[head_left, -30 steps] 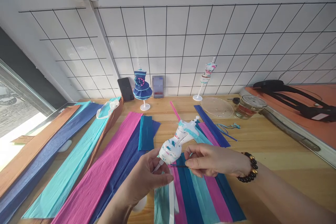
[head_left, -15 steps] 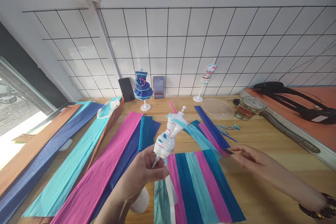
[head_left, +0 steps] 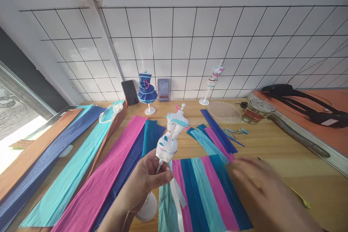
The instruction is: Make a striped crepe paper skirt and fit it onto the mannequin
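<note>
A small white dress-form figure (head_left: 168, 145) with a light-blue band around its chest and colored specks is tilted in front of me. My left hand (head_left: 149, 178) is closed around the thin rod under it; the round white base (head_left: 147, 208) hangs below. My right hand (head_left: 251, 179) is blurred by motion over the table, near the right edge of a striped sheet (head_left: 199, 188) of teal, pink and light-blue paper; its fingers are too smeared to read. Yellow-handled scissors or a similar tool (head_left: 301, 197) lie partly hidden beside my right hand.
Long crepe strips in orange, blue, turquoise and pink (head_left: 102, 174) cover the left. Along the wall stand a phone (head_left: 129, 92), a blue-dressed figure (head_left: 147, 90) and another figure (head_left: 214, 76). A clear lid (head_left: 223, 112), a jar (head_left: 257, 111) and loose strips (head_left: 209, 139) lie at the right.
The figure in my left hand has become more upright and shifted slightly left. My right hand has come nearer and blurred, and a yellow handle now shows beside it.
</note>
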Tool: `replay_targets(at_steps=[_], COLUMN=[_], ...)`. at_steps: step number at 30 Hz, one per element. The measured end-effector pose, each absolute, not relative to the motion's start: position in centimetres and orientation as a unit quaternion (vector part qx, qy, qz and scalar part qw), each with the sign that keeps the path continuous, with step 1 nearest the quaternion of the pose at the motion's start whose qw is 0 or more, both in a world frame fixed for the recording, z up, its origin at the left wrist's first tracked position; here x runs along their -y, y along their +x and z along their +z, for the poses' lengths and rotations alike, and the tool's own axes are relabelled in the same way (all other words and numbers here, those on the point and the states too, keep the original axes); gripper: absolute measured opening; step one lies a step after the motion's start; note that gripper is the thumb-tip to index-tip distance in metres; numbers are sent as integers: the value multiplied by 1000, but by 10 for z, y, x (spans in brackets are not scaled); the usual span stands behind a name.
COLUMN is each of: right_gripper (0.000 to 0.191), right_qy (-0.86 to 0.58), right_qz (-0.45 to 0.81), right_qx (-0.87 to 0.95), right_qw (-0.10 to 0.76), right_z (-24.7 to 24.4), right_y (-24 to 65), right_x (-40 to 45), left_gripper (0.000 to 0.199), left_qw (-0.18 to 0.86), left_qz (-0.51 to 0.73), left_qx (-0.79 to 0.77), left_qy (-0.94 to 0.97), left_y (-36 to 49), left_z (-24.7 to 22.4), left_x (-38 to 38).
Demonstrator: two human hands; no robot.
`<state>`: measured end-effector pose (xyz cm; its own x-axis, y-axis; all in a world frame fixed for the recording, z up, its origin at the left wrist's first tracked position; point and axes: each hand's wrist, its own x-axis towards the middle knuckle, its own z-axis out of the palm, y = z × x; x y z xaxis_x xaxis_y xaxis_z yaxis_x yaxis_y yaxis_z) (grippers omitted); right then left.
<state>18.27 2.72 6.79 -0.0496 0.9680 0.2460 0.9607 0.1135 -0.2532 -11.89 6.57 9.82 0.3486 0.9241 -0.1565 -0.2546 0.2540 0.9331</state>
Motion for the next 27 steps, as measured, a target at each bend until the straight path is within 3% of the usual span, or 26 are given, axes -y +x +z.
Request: replay_targets(at_steps=[3, 7, 10, 16, 21, 27], right_gripper=[25, 17, 25, 31, 40, 28], right_qy=[-554, -506, -487, -443, -435, -484], right_qz=[280, 365, 315, 6, -71, -143], right_qx=[752, 744, 787, 859, 868, 835], right_qw=[224, 238, 211, 258, 227, 218], right_z=[85, 92, 88, 75, 79, 73], right_y=[117, 66, 61, 89, 122, 184], right_x=[-22, -23, -27, -30, -27, -20], left_gripper=[33, 31, 32, 40, 43, 38], left_qw=[693, 695, 676, 612, 554, 549], left_qz=[429, 438, 452, 424, 470, 466], left_qx=[-376, -364, -380, -446, -488, -495], left_qy=[440, 439, 441, 497, 483, 487], left_y=[-118, -119, -120, -118, -123, -126], left_z=[95, 94, 95, 91, 87, 88], left_x=[-65, -65, -67, -69, -75, -79])
